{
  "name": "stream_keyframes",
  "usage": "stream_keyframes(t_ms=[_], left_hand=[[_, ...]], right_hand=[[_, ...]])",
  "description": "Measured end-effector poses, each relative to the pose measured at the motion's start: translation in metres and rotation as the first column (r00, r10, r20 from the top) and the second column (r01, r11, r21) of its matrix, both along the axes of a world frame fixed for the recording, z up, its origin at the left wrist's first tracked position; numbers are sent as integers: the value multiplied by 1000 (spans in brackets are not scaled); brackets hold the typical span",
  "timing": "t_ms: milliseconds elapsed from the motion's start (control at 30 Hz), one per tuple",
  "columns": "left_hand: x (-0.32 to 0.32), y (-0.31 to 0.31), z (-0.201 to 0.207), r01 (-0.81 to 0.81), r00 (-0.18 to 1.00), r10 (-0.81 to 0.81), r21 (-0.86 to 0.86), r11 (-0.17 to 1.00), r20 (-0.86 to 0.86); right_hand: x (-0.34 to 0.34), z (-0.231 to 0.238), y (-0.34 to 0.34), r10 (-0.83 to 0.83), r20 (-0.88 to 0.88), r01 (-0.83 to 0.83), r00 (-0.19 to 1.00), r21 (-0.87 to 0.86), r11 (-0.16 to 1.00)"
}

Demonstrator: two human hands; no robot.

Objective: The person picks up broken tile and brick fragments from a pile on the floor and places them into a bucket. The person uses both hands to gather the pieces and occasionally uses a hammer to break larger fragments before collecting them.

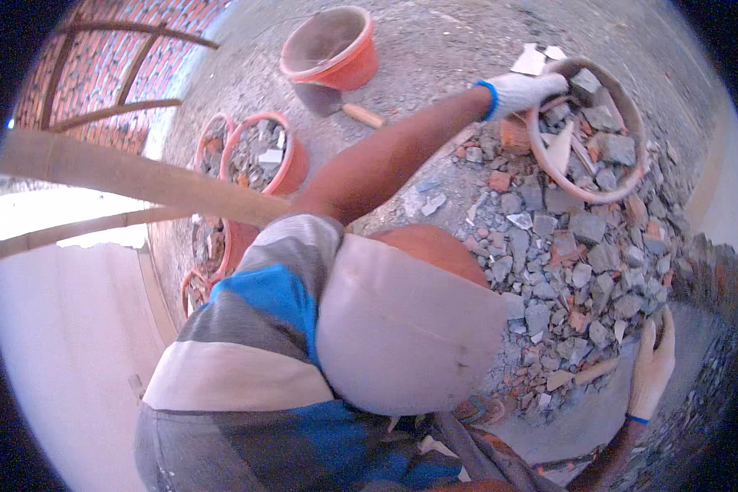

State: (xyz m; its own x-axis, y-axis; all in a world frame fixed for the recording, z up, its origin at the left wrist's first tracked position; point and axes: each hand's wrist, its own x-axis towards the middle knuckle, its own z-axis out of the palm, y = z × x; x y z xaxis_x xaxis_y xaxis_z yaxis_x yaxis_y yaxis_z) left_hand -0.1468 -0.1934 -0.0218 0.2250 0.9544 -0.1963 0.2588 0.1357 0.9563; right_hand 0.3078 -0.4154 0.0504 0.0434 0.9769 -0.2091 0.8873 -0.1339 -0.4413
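My left hand (pixel 526 93), in a white glove with a blue cuff, is closed on the near-left rim of an orange-red bucket (pixel 541 156). Broken concrete, brick and pale tile pieces fill this bucket, which leans on a rubble heap (pixel 574 262). Lower right, my gloved right hand (pixel 653 369) reaches to the heap's edge. Its fingers curl around something dark that I cannot make out. Beside it, a wooden handle (pixel 596 371) lies against the rubble. My bent leg (pixel 410 328) in grey cloth hides part of the ground.
An empty orange bucket (pixel 354 70) stands at the top, beside a tool with a dark blade and wooden handle (pixel 362 116). Rubble-filled buckets (pixel 293 160) line the left, partly behind a thick wooden pole (pixel 139 180). Beyond them rises a brick wall (pixel 107 57). White tile scraps (pixel 529 60) lie near the gripped bucket.
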Motion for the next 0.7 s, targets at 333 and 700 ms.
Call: stream_keyframes(t_ms=[333, 700], left_hand=[[5, -58, 0, 7, 960, 136, -508, 861, 244], [14, -73, -29, -121, 953, 197, -310, 943, 228]], right_hand=[[-124, 9, 125, -16, -369, -99, 929, -290, 952], [-157, -91, 152, -405, -754, 34, 517, -455, 890]])
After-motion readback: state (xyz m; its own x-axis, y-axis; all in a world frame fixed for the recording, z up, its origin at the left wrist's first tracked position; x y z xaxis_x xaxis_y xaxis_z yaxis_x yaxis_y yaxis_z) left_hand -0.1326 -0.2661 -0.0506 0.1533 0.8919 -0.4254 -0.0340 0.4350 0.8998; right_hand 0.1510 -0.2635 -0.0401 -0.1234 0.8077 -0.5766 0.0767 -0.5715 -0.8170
